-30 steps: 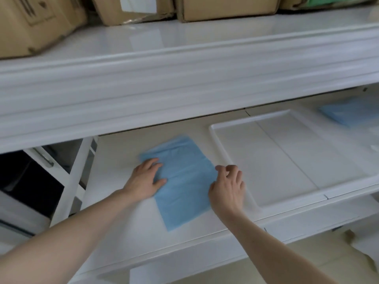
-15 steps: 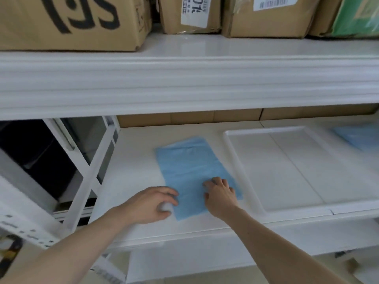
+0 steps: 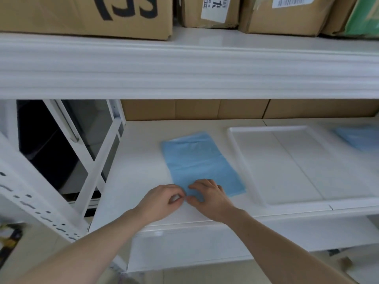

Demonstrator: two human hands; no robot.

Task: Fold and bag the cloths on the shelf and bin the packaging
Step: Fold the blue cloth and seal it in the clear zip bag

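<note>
both hands meet at the near corner of the blue cloth on the shelf, left hand and right hand pinching its edge, white tray just beside it

A storeroom or stockroom, by the look of it; white metal shelving with perforated uprights and cross-braces fills the view; taped cardboard boxes crowd the upper shelf, some bearing printed shipping labels and barcodes; more cartons line the back of the lower shelf.
</note>
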